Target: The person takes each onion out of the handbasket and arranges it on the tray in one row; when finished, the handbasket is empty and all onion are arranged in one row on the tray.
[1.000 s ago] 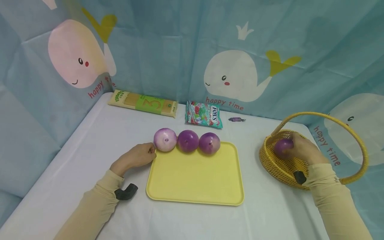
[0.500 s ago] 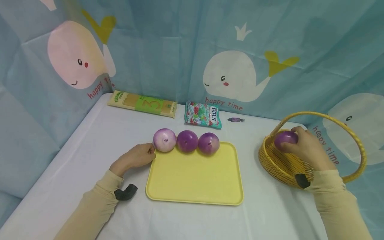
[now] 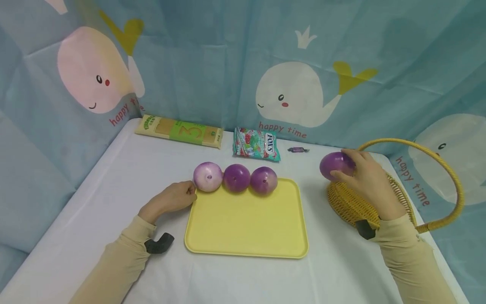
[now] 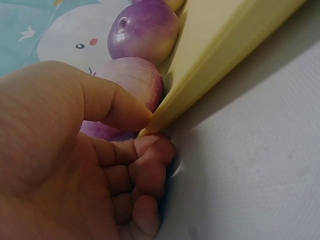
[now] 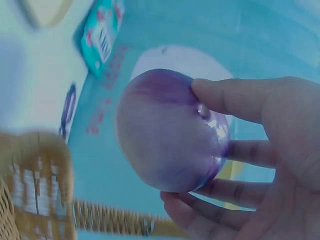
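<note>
My right hand (image 3: pixel 366 181) grips a purple onion (image 3: pixel 334 165) with thumb and fingers, above the left rim of the wicker basket (image 3: pixel 345 204). In the right wrist view the onion (image 5: pixel 167 132) fills the middle, fingers curled round its side. My left hand (image 3: pixel 171 197) pinches the left edge of the yellow tray (image 3: pixel 247 223) between thumb and curled forefinger; the left wrist view shows this pinch on the tray rim (image 4: pixel 172 107). Three onions stand in a row along the tray's far edge: a pale one (image 3: pixel 208 177), a purple one (image 3: pixel 236 178) and another purple one (image 3: pixel 264 180).
Along the back of the white table lie a long noodle packet (image 3: pixel 180 131), a teal FOX'S candy bag (image 3: pixel 256 144) and a small purple wrapped candy (image 3: pixel 298 150). The basket's tall handle (image 3: pixel 436 158) arches up at the right. A blue whale-print curtain (image 3: pixel 212 71) hangs behind.
My right hand has lifted the onion out of the basket and carried it left, past the rim. The left hand has stayed at the tray's edge, and the row of onions has not moved.
</note>
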`<state>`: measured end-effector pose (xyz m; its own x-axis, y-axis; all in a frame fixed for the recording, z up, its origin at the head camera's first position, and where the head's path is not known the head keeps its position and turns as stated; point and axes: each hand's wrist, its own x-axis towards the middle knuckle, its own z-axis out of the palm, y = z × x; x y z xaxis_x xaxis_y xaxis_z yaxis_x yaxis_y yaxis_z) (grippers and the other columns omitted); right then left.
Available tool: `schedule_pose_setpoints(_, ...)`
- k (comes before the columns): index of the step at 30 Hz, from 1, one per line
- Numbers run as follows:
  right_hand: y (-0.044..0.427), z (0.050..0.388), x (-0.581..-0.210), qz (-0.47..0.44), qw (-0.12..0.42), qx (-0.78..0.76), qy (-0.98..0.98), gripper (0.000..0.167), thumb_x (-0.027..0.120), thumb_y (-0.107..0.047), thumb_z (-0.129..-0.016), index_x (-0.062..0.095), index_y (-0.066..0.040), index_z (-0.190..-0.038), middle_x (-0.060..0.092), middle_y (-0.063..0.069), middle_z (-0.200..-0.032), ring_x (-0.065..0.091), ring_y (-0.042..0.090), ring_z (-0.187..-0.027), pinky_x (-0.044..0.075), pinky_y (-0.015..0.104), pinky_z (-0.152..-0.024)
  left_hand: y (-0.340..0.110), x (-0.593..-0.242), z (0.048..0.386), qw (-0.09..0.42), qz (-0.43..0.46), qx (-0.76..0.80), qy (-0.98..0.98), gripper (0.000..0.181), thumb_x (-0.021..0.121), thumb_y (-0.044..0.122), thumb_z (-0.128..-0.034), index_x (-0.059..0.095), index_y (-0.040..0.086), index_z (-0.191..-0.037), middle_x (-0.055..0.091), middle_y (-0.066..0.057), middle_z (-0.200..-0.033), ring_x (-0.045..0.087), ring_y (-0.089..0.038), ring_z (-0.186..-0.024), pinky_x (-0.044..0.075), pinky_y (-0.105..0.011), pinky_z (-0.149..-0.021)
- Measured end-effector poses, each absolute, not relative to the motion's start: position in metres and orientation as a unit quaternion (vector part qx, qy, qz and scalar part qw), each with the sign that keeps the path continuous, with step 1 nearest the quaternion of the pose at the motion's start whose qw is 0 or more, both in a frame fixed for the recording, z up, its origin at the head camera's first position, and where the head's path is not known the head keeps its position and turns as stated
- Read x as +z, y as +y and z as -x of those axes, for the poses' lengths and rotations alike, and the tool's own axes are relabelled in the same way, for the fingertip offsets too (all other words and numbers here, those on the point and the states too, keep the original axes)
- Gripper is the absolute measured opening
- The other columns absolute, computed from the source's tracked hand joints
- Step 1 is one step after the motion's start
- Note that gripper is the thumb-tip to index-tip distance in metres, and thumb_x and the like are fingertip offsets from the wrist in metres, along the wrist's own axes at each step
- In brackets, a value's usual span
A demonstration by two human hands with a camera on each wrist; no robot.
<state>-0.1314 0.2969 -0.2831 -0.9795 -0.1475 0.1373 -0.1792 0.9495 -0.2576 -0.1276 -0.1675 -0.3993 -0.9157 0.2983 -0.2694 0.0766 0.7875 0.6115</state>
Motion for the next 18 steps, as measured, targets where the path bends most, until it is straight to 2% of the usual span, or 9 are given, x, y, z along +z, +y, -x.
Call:
schedule_pose_setpoints(6,0.271,0.139,-0.302,-0.119,0.041,0.156,-0.980,0.068,0.073,-0.028,-0.086,0.043,0.000,-0.140,0.052,0.027,-0.132,0.054,0.044,-0.116,0.045,0.061,-0.094,-0.167,-0.399,0.127,0.178,-0.101,0.312,0.928,0.012,0.046,0.016,-0.0867,0.052,0.007,-0.087,0.049,-0.004,-0.075,0.046,-0.017,-0.069,0.034,-0.028,-0.061)
schedule_pose_setpoints(10,0.258,0.140,-0.319,-0.135,0.033,0.165,-0.976,0.064,0.074,-0.028,-0.085,0.047,-0.002,-0.137,0.055,0.023,-0.128,0.057,0.038,-0.111,0.048,0.056,-0.092,-0.167,-0.399,0.127,0.177,-0.102,0.311,0.928,0.011,0.046,0.016,-0.0867,0.052,0.007,-0.087,0.048,-0.003,-0.074,0.045,-0.016,-0.069,0.034,-0.028,-0.061)
schedule_pose_setpoints(18,0.241,0.144,-0.341,-0.152,0.020,0.161,-0.975,0.064,0.075,-0.028,-0.084,0.050,-0.003,-0.137,0.056,0.024,-0.126,0.061,0.039,-0.107,0.050,0.055,-0.092,-0.167,-0.399,0.127,0.174,-0.104,0.310,0.929,0.011,0.047,0.016,-0.0862,0.053,0.007,-0.087,0.048,-0.003,-0.074,0.045,-0.016,-0.069,0.034,-0.028,-0.061)
